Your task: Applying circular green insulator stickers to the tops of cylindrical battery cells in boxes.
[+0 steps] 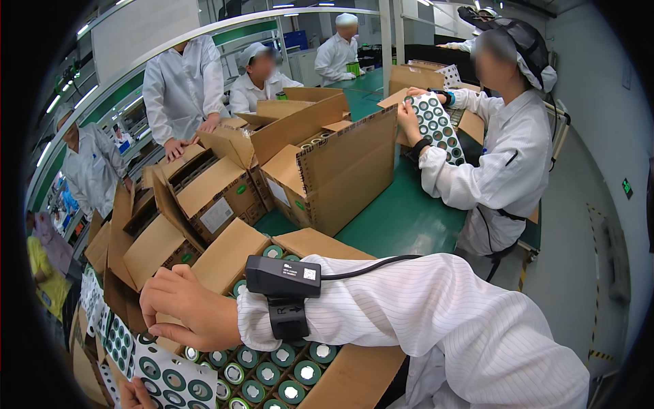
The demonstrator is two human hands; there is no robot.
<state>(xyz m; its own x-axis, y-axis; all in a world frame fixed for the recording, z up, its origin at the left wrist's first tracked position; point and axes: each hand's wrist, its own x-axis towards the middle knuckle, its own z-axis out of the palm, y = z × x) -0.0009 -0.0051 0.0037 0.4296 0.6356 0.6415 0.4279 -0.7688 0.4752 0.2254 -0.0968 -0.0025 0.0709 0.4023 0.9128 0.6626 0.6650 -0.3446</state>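
While my left hand (136, 395) pinches the seven-o'clock label sheet (174, 379), my right hand (189, 310) hangs loosely curled.
Probably light, floppy: grip its edge.

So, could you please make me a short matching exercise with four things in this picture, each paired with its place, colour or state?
Things:
1. Left hand
2. Right hand
3. Black device
4. Table

Descriptions:
A. Strapped over a white sleeve
B. Green, with cardboard boxes on it
C. At the edge of a white sheet with dark rings
D. Fingers bent, thumb below them, bare up to the cuff

Pairs: 1-C, 2-D, 3-A, 4-B
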